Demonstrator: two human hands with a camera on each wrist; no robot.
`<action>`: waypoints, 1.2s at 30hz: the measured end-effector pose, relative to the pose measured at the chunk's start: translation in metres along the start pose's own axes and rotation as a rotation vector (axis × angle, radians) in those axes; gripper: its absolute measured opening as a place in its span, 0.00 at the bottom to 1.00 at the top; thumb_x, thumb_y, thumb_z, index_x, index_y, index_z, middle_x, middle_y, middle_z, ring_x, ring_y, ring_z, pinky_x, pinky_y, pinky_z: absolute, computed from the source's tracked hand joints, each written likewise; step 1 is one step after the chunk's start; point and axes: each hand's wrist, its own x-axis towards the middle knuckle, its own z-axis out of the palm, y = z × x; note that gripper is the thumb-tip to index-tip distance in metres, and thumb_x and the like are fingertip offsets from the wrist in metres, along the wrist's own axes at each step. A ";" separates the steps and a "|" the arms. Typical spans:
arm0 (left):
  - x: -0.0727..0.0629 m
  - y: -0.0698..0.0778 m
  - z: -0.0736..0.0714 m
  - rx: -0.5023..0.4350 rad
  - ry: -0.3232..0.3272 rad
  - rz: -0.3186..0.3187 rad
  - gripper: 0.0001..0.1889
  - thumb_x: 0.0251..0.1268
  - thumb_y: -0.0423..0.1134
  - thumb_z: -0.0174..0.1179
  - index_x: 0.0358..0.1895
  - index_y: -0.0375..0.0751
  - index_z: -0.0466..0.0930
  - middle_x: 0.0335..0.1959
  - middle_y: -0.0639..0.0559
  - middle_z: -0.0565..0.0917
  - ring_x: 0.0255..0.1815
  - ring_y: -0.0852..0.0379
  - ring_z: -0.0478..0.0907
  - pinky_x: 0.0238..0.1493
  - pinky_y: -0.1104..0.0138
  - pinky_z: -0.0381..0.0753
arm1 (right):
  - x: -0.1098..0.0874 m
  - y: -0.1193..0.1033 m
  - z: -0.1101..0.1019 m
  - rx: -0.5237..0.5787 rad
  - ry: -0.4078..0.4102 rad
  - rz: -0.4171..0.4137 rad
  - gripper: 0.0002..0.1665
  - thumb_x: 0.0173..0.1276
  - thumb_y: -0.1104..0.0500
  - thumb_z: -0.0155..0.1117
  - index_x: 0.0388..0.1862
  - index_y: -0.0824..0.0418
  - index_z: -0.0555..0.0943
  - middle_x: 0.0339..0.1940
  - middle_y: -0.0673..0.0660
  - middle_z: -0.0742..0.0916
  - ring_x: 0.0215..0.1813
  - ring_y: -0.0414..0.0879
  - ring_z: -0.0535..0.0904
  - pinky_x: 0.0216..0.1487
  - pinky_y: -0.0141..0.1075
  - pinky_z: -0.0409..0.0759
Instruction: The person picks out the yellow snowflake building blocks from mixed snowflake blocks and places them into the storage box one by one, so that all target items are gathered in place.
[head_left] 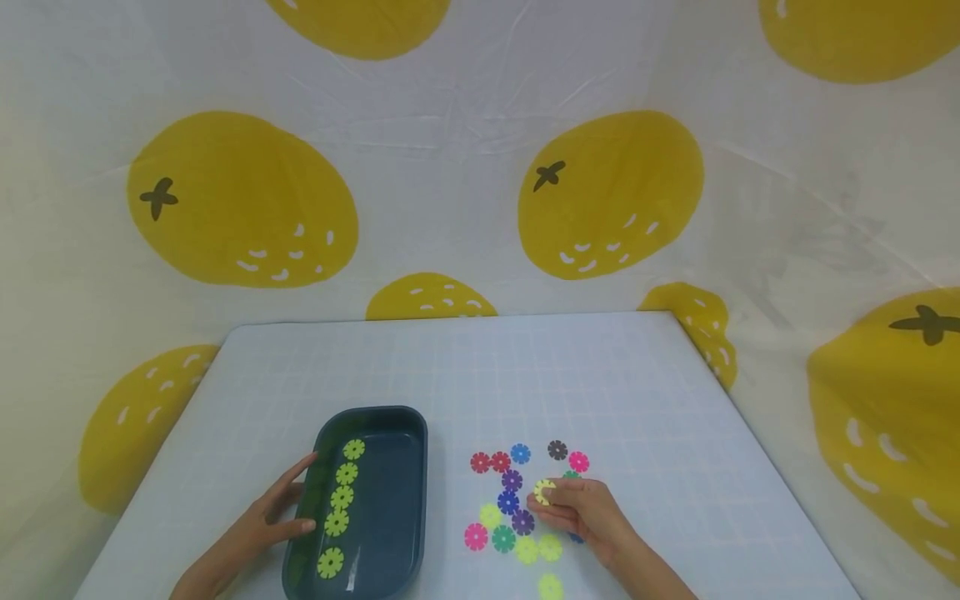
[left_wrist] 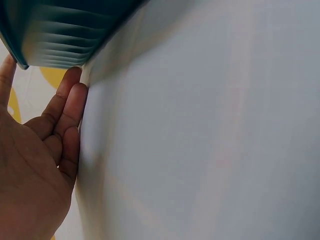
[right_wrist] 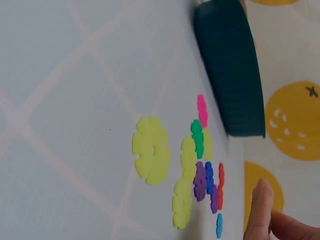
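In the head view, my right hand [head_left: 588,512] pinches a yellow notched flower-shaped disc [head_left: 542,492] between thumb and fingers, above a group of similar discs. The right wrist view shows only some fingers [right_wrist: 262,210] at its lower right; the pinched disc is hidden there. My left hand [head_left: 258,525] rests at the left side of a dark teal tray [head_left: 424,500], its thumb and a finger at the rim. In the left wrist view the left hand [left_wrist: 37,160] has loosely extended fingers against the tray's ribbed outer side [left_wrist: 65,45]. Several yellow discs [head_left: 342,497] lie in a column inside the tray.
Right of the tray, loose discs lie on the white table [head_left: 600,375]: yellow [head_left: 551,547], pink [head_left: 476,537], green [head_left: 503,539], purple [head_left: 522,522], red [head_left: 480,462], blue [head_left: 520,453] and black [head_left: 557,450]. A fruit-print cloth [head_left: 450,192] hangs behind the table.
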 end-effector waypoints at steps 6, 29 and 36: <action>0.000 -0.002 0.001 0.016 0.006 0.004 0.49 0.62 0.47 0.67 0.80 0.56 0.43 0.74 0.28 0.59 0.72 0.24 0.56 0.60 0.28 0.66 | 0.000 0.002 0.003 0.025 -0.005 0.011 0.30 0.69 0.63 0.63 0.64 0.79 0.69 0.48 0.67 0.88 0.50 0.52 0.88 0.50 0.37 0.85; -0.002 0.002 0.002 0.007 0.006 -0.026 0.49 0.62 0.48 0.67 0.80 0.58 0.43 0.74 0.29 0.60 0.73 0.25 0.56 0.59 0.28 0.67 | -0.004 0.006 0.018 0.035 -0.020 -0.006 0.31 0.70 0.64 0.62 0.65 0.81 0.67 0.48 0.66 0.88 0.48 0.51 0.88 0.49 0.36 0.85; -0.001 0.001 0.001 -0.002 0.006 -0.011 0.49 0.62 0.47 0.67 0.80 0.57 0.43 0.74 0.29 0.59 0.73 0.25 0.56 0.60 0.29 0.66 | -0.002 0.008 0.023 0.038 -0.037 0.002 0.29 0.70 0.63 0.63 0.63 0.79 0.70 0.49 0.67 0.88 0.49 0.51 0.88 0.50 0.36 0.85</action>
